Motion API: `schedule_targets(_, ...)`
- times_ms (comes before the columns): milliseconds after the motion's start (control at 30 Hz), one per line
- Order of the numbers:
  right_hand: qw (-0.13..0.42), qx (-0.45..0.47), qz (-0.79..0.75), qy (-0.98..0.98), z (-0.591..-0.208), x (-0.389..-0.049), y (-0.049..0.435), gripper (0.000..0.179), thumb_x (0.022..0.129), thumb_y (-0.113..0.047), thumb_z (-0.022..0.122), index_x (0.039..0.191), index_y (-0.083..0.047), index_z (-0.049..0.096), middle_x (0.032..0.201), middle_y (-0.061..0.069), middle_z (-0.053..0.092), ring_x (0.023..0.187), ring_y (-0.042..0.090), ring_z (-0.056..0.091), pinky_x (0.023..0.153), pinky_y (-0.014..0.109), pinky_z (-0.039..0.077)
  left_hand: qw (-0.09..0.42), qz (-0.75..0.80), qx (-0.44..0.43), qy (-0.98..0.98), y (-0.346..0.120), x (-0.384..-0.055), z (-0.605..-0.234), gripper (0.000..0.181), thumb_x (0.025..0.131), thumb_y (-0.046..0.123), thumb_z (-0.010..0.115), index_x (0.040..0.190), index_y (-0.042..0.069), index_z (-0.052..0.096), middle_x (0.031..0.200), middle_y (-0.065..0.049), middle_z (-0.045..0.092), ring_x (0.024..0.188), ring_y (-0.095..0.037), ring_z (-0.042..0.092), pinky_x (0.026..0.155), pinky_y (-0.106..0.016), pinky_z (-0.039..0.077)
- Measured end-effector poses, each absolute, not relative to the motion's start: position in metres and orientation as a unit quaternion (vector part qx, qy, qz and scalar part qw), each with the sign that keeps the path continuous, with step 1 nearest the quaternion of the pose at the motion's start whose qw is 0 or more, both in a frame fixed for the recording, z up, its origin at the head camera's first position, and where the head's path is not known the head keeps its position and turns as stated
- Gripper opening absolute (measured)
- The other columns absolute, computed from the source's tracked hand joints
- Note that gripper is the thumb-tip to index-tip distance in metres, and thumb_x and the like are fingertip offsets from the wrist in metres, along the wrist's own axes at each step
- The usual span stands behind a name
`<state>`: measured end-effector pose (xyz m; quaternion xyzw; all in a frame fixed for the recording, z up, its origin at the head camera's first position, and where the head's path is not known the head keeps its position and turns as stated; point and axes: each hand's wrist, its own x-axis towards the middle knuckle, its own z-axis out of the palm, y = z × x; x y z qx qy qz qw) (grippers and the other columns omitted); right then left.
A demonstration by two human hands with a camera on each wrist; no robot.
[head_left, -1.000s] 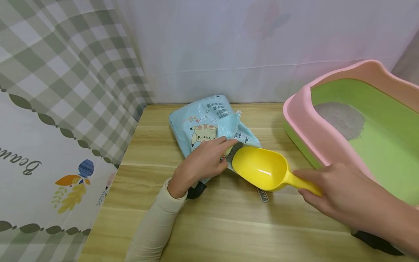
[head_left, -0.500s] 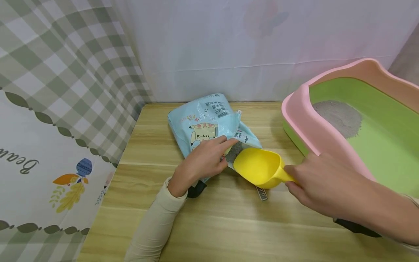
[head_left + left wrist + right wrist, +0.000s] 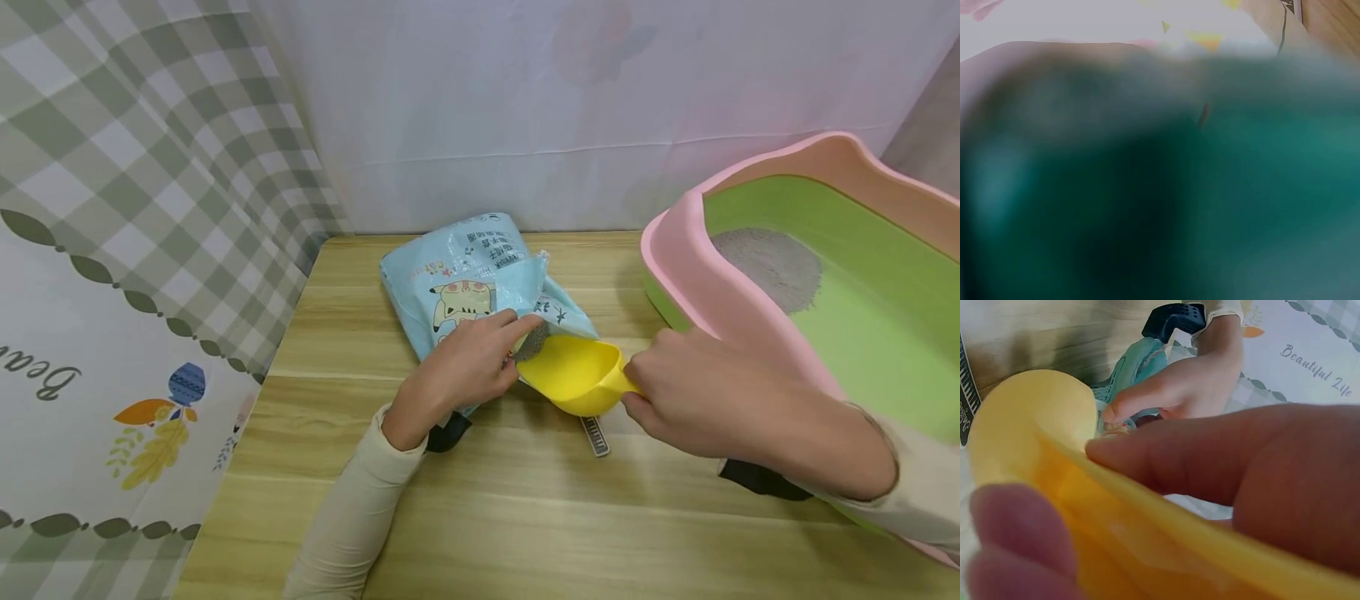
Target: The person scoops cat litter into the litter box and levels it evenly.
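Note:
A light blue bag of cat litter (image 3: 461, 258) lies on its side on the table, its mouth facing right. At the lower edge of that mouth, my left hand (image 3: 468, 358) pinches the plastic and holds it apart. Grey litter granules (image 3: 534, 343) show inside. My right hand (image 3: 697, 392) grips a yellow scoop (image 3: 573, 379) by its handle, with the scoop's front edge in the bag's mouth. From the right wrist, the scoop (image 3: 1029, 419) shows between thumb and fingers. Blurred teal plastic (image 3: 1260, 187) fills most of the left wrist view.
To the right stands a litter box with a pink rim (image 3: 686, 258) and green base, a heap of grey litter (image 3: 772, 267) in it. A small printed tag (image 3: 596, 436) lies below the scoop on the wooden table (image 3: 510, 517). Curtains hang behind and at left.
My right hand has moved left, bringing the scoop's front edge further into the bag's mouth, and the scoop has tilted. The left hand keeps its hold on the bag.

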<state>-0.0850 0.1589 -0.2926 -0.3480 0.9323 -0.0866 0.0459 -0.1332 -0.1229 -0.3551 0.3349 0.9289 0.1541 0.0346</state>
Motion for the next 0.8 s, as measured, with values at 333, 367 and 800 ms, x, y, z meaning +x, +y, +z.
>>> schedule_targets(333,0.021,-0.328,-0.109,0.938,-0.306,-0.086,0.146,0.042,0.096,-0.017,0.074,0.064,-0.023,0.047,0.057,-0.008,0.04,0.049,0.015,0.04,0.047,0.033,0.035,0.037,0.152,0.336,0.929,-0.122,-0.134,-0.351,0.061,0.096,0.0,0.07,0.155,0.01,0.061,0.114,-0.005,0.068,0.073,-0.018,0.055,0.065,-0.03,0.05)
schedule_targets(367,0.017,-0.327,-0.112,0.938,-0.307,-0.086,0.145,0.042,0.096,-0.017,0.074,0.064,-0.023,0.047,0.057,-0.008,0.04,0.049,0.015,0.04,0.047,0.033,0.035,0.035,0.151,0.336,0.929,-0.123,-0.134,-0.351,0.061,0.095,0.001,0.07,0.155,0.01,0.061,0.115,-0.005,0.069,0.074,-0.018,0.055,0.066,-0.03,0.05)
schedule_targets(800,-0.051,-0.32,-0.101,0.941,-0.337,-0.078,0.138,0.035,0.096,-0.018,0.079,0.074,-0.016,0.051,0.057,-0.004,0.037,0.05,0.019,0.04,0.045,0.036,0.037,0.041,0.159,0.334,0.928,-0.123,-0.133,-0.352,0.062,0.095,0.002,0.073,0.155,0.007,0.06,0.133,-0.006,0.072,0.078,-0.019,0.058,0.074,-0.034,0.054)
